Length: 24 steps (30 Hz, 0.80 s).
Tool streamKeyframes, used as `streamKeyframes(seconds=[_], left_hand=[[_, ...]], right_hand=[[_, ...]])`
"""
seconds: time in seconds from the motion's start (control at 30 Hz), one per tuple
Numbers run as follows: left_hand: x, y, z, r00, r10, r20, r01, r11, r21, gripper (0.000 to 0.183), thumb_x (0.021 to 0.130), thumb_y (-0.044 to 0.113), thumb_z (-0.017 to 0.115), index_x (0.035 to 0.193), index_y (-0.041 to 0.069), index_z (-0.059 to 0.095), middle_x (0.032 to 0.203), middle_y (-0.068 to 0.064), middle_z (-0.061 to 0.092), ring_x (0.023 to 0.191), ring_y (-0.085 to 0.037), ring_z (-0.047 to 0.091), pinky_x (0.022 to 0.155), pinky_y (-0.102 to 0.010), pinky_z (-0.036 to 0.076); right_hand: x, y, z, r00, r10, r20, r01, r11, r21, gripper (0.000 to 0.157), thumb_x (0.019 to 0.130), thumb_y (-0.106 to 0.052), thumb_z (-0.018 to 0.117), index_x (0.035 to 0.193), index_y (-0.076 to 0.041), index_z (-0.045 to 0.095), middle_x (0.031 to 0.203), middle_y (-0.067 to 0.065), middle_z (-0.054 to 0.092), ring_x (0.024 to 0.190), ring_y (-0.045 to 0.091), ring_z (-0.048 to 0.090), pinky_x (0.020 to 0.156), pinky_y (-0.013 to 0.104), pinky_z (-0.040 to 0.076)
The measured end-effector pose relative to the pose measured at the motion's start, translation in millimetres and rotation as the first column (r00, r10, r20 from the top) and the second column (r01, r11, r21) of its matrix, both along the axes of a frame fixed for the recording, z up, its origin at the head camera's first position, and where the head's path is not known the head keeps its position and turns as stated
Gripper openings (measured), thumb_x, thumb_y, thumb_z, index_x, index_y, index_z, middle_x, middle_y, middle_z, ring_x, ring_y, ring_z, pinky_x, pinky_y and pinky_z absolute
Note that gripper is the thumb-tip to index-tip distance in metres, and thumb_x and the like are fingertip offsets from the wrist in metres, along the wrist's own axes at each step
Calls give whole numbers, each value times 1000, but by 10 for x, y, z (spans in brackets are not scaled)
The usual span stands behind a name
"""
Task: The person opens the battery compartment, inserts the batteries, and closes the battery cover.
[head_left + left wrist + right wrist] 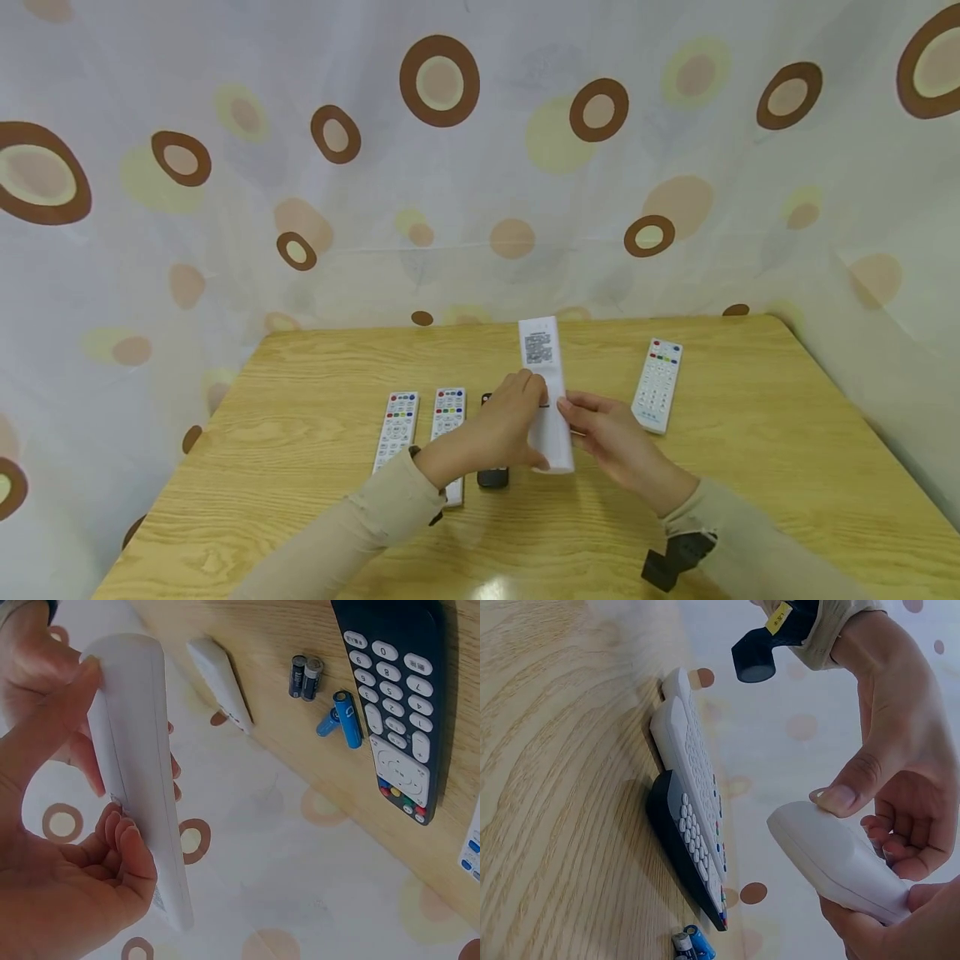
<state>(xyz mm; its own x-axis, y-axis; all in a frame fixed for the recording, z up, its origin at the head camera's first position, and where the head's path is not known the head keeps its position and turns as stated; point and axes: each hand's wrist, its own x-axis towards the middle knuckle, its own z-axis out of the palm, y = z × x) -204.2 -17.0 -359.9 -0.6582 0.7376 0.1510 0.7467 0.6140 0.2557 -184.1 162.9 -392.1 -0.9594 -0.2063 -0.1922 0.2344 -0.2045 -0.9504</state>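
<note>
Both hands hold a white remote control (555, 446) above the table, its back with a printed label facing up. My left hand (504, 425) sets its thumb on the near end and curls its fingers against the back, around the middle. From the side, my right hand (618, 437) grips the same remote; in the left wrist view its fingertips (175, 765) show past the far edge. In the right wrist view the left thumb presses the rounded end. The curled left fingers partly hide the middle of the back.
Left of the hands lie two white remotes (396, 429) and a black remote (492, 477). Another white remote (657, 386) lies to the right. Blue batteries (347, 720) and dark grey batteries (305, 677) lie beside the black remote. A patterned cloth (480, 167) hangs behind the wooden table (285, 433).
</note>
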Motion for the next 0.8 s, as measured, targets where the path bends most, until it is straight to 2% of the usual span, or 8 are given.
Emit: streamKeyframes(seconds=[0.23,0.47,0.67,0.8], left_hand=[[-17,7,-38,1000,22,16,-22,1000,2,68,62,33,91,101,6,43,93,-2,39,85,-17,37,75,-26,38],[-20,13,-62,999,43,16,-43,999,25,70,60,32,93,102,5,43,92,-2,38,84,-17,37,74,-26,37],[-29,16,-71,998,57,19,-58,998,25,70,60,31,92,101,6,42,92,-2,38,84,-17,37,74,-26,37],[-17,29,-58,999,44,0,-44,999,7,68,64,30,91,105,5,44,97,-3,41,88,-18,39,78,-26,40]], right_hand=[[-1,-38,-12,1000,-28,8,28,999,18,48,100,-9,50,137,17,36,117,11,60,102,13,61,87,28,53],[-8,-70,-4,999,-47,4,47,998,38,47,100,-9,50,137,16,37,126,18,55,102,13,60,85,27,53],[-20,-88,4,998,-65,7,65,997,43,46,100,-9,50,137,16,38,124,17,57,100,12,61,83,26,53],[-21,-88,28,996,-90,29,89,995,33,47,100,-9,51,138,15,38,123,17,57,99,12,61,82,25,53]])
